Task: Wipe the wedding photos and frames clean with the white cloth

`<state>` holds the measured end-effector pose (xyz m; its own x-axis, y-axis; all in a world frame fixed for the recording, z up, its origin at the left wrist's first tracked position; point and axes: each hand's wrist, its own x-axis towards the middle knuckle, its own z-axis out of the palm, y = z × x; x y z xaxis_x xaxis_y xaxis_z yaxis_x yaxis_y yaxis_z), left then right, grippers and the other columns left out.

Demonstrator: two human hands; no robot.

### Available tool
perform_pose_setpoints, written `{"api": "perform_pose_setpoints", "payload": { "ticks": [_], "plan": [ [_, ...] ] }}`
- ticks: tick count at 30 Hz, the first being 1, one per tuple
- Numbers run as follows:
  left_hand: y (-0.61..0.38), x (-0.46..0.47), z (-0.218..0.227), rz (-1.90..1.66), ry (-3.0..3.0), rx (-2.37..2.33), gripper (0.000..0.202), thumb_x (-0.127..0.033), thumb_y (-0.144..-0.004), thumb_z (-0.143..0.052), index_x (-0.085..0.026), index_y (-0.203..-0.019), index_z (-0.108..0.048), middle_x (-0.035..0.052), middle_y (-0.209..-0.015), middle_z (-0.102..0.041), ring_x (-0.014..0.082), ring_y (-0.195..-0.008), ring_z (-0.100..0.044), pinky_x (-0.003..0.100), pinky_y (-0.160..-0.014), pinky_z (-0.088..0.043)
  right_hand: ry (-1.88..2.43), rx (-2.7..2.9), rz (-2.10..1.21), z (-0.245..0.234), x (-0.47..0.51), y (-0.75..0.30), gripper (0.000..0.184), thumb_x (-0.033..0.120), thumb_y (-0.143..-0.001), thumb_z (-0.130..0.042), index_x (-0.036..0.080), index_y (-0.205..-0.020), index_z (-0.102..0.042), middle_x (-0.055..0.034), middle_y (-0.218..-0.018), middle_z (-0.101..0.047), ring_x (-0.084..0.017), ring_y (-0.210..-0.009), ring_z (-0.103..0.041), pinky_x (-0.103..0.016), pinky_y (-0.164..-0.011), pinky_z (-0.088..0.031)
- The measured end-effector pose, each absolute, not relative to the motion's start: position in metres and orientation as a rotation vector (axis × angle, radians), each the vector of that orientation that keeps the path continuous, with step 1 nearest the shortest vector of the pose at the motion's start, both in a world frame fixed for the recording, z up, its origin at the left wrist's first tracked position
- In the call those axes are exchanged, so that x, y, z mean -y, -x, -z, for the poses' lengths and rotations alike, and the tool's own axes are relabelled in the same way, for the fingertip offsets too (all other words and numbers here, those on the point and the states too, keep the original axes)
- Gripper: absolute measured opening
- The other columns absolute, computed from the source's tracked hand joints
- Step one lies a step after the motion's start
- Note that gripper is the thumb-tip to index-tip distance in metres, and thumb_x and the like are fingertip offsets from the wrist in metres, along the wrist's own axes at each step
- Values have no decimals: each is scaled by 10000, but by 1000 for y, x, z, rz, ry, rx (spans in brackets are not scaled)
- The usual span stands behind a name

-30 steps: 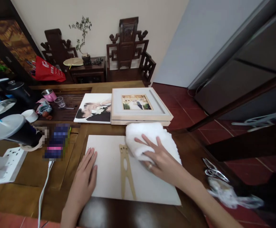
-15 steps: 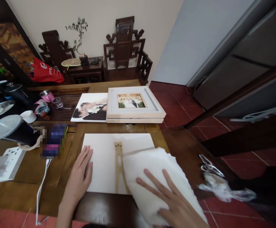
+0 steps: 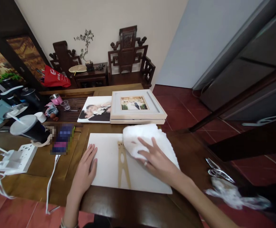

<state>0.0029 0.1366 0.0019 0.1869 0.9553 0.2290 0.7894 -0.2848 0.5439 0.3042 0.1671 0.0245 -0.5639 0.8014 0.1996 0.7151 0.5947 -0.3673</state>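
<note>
One spread right hand [image 3: 154, 158] presses one cloth [image 3: 140, 132]; one flat left hand [image 3: 84, 171] touches one board [image 3: 106, 161].

Cloth [image 3: 144, 134] on panel [image 3: 147, 182], frames [image 3: 135, 115] behind

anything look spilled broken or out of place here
Nothing looks spilled or broken. The white board lies flat, the white cloth over its far right corner. Only the crumpled plastic bag beside the scissors, off to the right, looks a bit untidy.
</note>
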Motion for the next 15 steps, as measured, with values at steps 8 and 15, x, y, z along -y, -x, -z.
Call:
{"api": "perform_pose_setpoints", "payload": {
  "ticks": [8, 15],
  "plan": [
    [-2, -138, -1, -767, -2176, -1652, 459, -239, -952, -411, -225, -1411, -414, 73, -1499, -388, 218, -1412, -302, 472, -1157, -269, 1100, 2636, -692, -58, -59, -322, 148, 148, -797, -576, 254, -852, -662, -25, -1417, -474, -335, -1360, -323, -657, -1096, -246],
    [-2, -138, -1, -784, -2181, -1636, 459, -236, -946, -421, -225, -1405, -425, 72, -1494, -397, 218, -1410, -308, 462, -1158, -272, 1254, 2515, -815, -57, -113, -326, 219, 298, -940, -461, 219, -899, -661, -95, -1336, -572, -317, -1359, -332, -611, -1107, -253]
  ]
}}
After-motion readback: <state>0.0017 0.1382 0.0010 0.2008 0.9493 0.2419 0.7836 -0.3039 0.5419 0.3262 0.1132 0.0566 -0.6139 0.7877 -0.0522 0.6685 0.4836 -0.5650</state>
